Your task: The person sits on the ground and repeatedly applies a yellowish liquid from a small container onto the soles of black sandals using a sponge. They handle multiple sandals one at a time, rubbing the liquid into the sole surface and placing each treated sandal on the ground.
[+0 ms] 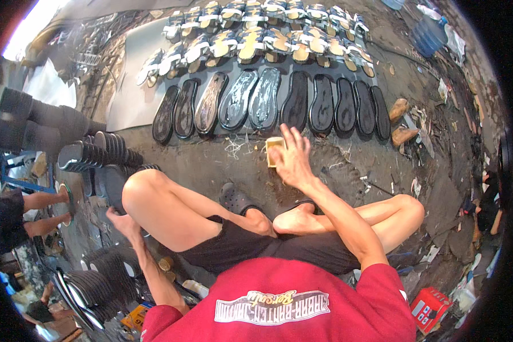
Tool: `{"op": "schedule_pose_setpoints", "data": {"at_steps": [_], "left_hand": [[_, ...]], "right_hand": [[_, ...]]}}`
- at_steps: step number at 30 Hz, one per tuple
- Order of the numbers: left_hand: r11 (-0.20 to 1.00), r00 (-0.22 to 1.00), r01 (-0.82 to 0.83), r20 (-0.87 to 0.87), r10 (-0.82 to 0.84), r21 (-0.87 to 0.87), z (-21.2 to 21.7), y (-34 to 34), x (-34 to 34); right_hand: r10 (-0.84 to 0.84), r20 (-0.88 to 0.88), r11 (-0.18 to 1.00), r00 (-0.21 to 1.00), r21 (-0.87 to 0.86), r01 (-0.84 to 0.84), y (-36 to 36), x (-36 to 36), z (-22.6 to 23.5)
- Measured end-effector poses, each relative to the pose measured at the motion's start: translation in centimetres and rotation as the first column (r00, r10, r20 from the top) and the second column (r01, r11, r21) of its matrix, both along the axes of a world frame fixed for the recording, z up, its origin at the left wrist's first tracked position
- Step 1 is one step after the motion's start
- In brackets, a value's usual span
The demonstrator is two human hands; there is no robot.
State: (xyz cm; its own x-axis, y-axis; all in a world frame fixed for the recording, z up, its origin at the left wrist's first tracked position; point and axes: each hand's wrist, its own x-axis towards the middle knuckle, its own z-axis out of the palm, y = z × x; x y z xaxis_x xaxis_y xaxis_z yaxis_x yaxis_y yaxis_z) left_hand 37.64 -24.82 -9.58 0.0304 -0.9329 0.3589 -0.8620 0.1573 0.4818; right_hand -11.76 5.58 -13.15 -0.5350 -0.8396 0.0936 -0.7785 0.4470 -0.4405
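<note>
My right hand [293, 157] reaches forward over the ground with its fingers spread. Its thumb lies over a small pale yellow open container [275, 142], whose far side shows past the hand. Just beyond the fingertips runs a row of black shoe soles [297, 102]. Two soles in that row [264, 100] have a bright, wet-looking shine, and one beside them looks brownish [211, 102]. My left hand [123, 223] hangs outside my left knee, fingers apart and nothing visible in them. Stacked dark soles [100, 153] stand near it.
Behind the soles, rows of strapped sandals [251, 45] stand on a grey sheet [132, 85]. More soles [97, 288] pile up at the lower left. A blue water jug [428, 35] and a red box [430, 309] lie right. A person's legs [45, 208] show at left.
</note>
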Motion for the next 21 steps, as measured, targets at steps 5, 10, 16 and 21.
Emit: {"op": "schedule_pose_setpoints", "data": {"at_steps": [5,10,16,21], "left_hand": [[0.994,0.578,0.111,-0.814,-0.061,0.004,16.9,2.5,-7.4],[0.874,0.173,0.420,-0.923,-0.343,-0.246,24.6,5.0,-10.6],[0.466,-0.374,0.848,-0.908,0.191,-0.251,22.1,12.6,-26.4],[0.238,-0.205,0.968,-0.809,0.551,-0.082,18.1,19.4,-31.7]], "right_hand": [[-0.180,0.295,0.983,0.938,0.024,0.181,2.6,-1.7,-1.4],[-0.031,0.930,0.958,0.367,-0.077,0.276,1.5,-2.4,4.6],[0.440,0.897,0.782,-0.049,-0.355,0.511,0.7,-4.0,19.3],[0.686,0.726,0.622,0.056,-0.624,0.472,-0.3,1.1,26.5]]}}
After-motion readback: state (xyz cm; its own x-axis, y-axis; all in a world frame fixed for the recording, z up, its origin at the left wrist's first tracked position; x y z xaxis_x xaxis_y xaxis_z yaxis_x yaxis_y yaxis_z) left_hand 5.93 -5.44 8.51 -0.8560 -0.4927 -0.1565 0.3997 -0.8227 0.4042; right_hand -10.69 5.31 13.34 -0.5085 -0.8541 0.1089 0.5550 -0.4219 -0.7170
